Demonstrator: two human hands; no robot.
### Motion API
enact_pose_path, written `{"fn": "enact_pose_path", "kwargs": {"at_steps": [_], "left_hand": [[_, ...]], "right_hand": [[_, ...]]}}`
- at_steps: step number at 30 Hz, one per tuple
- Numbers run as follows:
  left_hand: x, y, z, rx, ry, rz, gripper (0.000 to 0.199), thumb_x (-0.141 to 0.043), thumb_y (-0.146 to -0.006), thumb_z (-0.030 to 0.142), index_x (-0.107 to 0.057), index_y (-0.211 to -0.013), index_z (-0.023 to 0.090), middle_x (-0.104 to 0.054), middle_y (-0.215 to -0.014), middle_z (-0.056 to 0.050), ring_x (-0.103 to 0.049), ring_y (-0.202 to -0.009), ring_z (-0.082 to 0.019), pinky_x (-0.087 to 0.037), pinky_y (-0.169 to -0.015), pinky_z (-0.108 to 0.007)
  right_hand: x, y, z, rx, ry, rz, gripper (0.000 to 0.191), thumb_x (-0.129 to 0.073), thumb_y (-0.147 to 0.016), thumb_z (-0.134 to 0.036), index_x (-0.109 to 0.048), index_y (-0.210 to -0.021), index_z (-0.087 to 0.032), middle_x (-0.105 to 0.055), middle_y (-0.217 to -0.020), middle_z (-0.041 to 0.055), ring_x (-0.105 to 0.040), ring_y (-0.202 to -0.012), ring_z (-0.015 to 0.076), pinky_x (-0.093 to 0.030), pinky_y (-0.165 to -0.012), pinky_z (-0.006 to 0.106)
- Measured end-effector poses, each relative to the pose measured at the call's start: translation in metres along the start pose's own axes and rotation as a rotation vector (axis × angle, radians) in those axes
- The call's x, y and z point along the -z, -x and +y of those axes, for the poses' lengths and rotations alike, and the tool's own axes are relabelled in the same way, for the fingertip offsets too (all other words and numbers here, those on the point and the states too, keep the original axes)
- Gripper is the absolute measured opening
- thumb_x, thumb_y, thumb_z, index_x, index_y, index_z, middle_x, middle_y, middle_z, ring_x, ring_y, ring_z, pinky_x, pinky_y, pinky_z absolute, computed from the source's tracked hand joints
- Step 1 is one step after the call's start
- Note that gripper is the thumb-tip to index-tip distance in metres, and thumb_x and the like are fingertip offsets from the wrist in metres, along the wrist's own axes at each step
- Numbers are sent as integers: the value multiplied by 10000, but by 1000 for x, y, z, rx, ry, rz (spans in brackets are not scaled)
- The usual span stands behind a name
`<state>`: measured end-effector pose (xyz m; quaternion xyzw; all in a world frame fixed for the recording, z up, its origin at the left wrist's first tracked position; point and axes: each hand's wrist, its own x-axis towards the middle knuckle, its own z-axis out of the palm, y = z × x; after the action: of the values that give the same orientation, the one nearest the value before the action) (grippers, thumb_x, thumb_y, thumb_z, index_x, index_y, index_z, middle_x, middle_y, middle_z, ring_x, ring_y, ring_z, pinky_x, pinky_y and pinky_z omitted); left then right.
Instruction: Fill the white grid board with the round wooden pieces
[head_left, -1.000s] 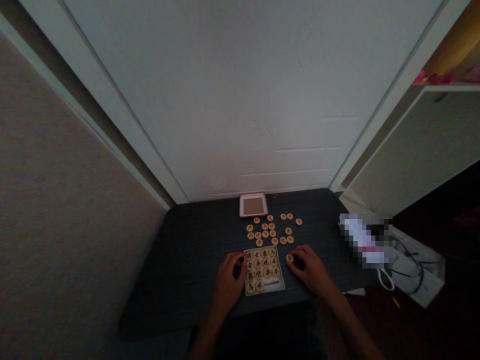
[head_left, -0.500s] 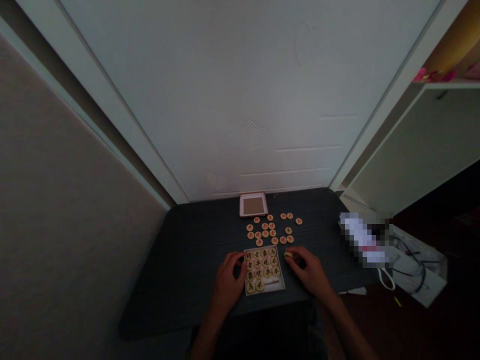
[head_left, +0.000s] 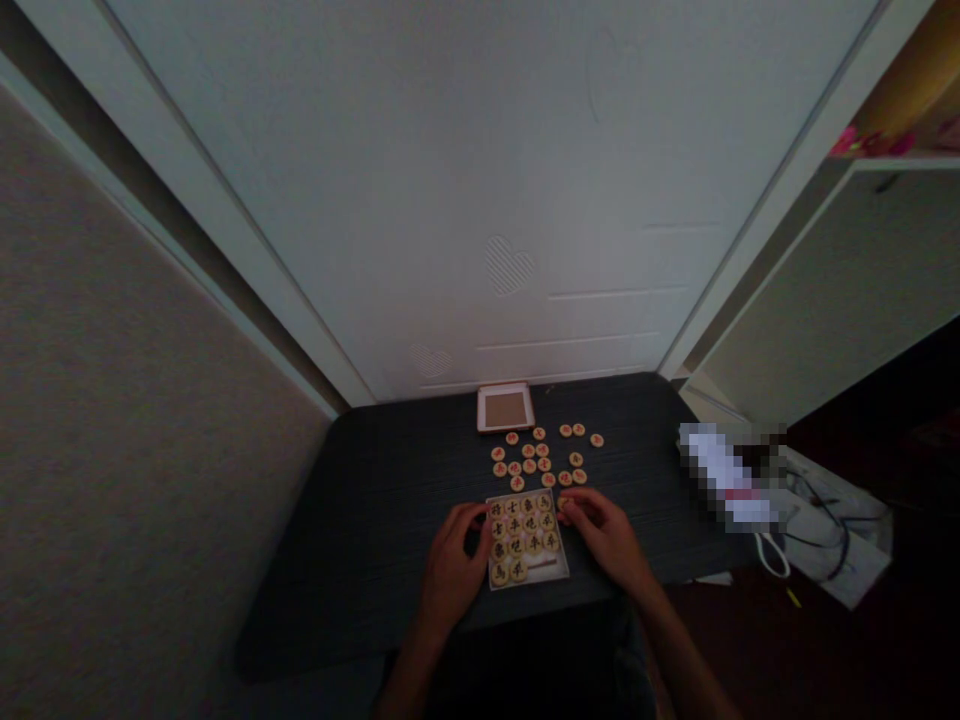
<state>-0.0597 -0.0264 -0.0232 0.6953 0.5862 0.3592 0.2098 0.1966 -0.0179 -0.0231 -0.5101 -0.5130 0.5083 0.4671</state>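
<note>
A shallow white box (head_left: 551,570) lies on the dark table with rows of round wooden Chinese chess pieces (head_left: 515,546) in it, their black characters facing up. The lower right of the box holds no pieces, and a thin strip lies there. My left hand (head_left: 454,560) is curled against the left edge of the box, thumb and fingers gripping its side. At the upper right corner, my right hand (head_left: 607,535) pinches one Chinese chess piece (head_left: 565,503) between thumb and fingers. Beyond the box, several red-marked pieces (head_left: 529,466) are scattered loosely on the tabletop.
The open box lid (head_left: 506,409) sits at the table's back edge, against a white panel (head_left: 450,200). The dark table (head_left: 360,540) reaches out to the left. Off its right side are a blurred white object (head_left: 724,480), a bag (head_left: 847,540) and cables.
My right hand has moved slightly left and up with its piece, now close to the box's upper right corner. The left hand stays at the box's left edge.
</note>
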Motion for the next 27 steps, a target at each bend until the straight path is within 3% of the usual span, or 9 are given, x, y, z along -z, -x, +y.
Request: {"fn": "enact_pose_path", "kwargs": {"at_steps": [12,22,27], "left_hand": [[1,0,1,2,1,-9,217,-533,-960,304,-656,-1126,239,-663,-1090,-60,-670,-873,-195,-562,-856,-365],[4,-1,6,5,31,43,220,-548,-952,317,-687,-1100,235,-642,-1139,-69,-673,-845,-180,-577,-820,-349],[7,4,16,-54,54,30,186,-587,-938,315,-693,-1070,238,-670,-1116,-74,-664,-971,-220,-553,-899,-390]], "right_hand": [[3,-2,-1,-45,-27,37,412,-641,-875,-563,-707,-1127,-244,-781,-909,61,-748,-860,253,-591,-817,376],[0,12,-8,61,46,12,339,-707,-842,-502,-710,-1058,-241,-708,-1041,68,-714,-922,225,-590,-846,346],[1,26,-19,75,121,-28,296,-686,-864,-485,-736,-1033,-247,-677,-1003,57,-697,-902,210,-591,-803,313]]}}
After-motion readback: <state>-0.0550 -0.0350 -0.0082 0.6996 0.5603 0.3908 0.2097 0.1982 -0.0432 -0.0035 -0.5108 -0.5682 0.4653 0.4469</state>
